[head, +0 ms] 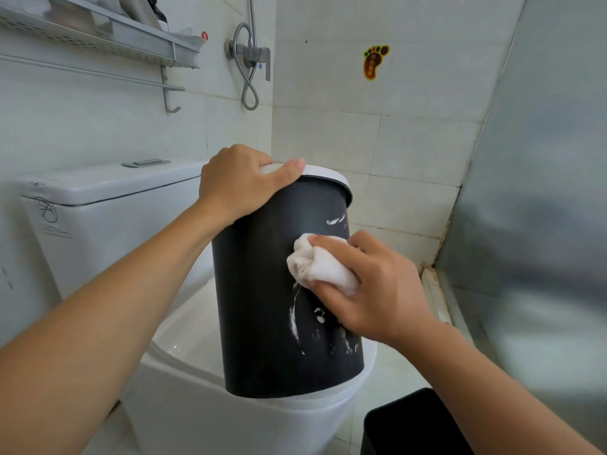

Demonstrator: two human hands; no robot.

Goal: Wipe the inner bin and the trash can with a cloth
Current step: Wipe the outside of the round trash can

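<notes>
A dark grey trash can [262,307] with a white lid rim stands on the closed toilet lid, tilted slightly. White streaks mark its side. My left hand [239,185] grips the top rim, thumb over the white edge. My right hand [371,287] holds a bunched white cloth [315,262] and presses it against the can's right side. A black bin [410,425] stands on the floor at the lower right, partly hidden by my right forearm.
The white toilet [197,405] with its tank [98,211] fills the lower left. A metal shelf [98,31] and towel bar hang on the left wall. A shower valve with hose [251,57] is at the corner. A frosted glass panel [542,192] stands on the right.
</notes>
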